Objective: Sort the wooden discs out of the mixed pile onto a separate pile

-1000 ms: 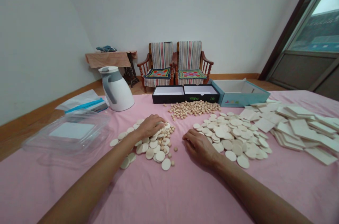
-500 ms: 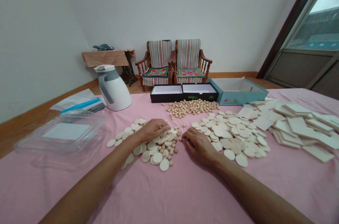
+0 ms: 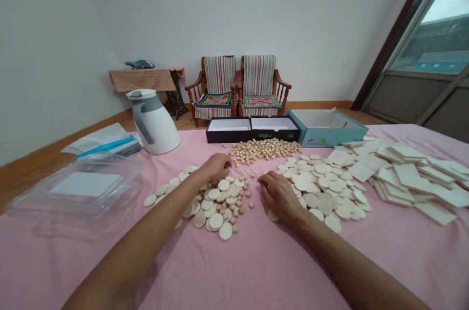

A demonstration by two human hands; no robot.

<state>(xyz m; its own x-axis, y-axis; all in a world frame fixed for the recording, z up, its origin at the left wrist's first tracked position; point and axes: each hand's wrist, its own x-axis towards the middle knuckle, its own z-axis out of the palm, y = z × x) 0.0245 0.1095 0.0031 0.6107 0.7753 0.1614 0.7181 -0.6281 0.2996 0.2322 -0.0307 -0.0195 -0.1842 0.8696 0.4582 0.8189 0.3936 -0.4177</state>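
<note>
My left hand [image 3: 218,167] is closed, its fingers curled downward over the far side of a mixed pile of round wooden discs [image 3: 216,222] and small wooden beads [image 3: 241,210]. What its fingers hold, if anything, is hidden. Just beyond it lies a heap of small wooden beads [image 3: 266,149]. My right hand [image 3: 281,196] rests palm down with fingers stretched forward, at the left edge of a larger pile of round wooden discs [image 3: 322,183]. One pale disc [image 3: 272,215] shows beside its thumb side. A few loose beads [image 3: 251,205] lie between the hands.
Behind the beads stand a black box [image 3: 229,137] with white compartments and a light blue box [image 3: 333,136]. Rectangular wooden pieces [image 3: 414,175] are heaped at right. A white jug [image 3: 157,126] and clear plastic container [image 3: 84,188] sit left on the pink cloth [image 3: 234,271].
My left hand has moved off the discs, away from me toward the bead heap. My right hand has shifted slightly right toward its disc pile, and a disc now shows beside it.
</note>
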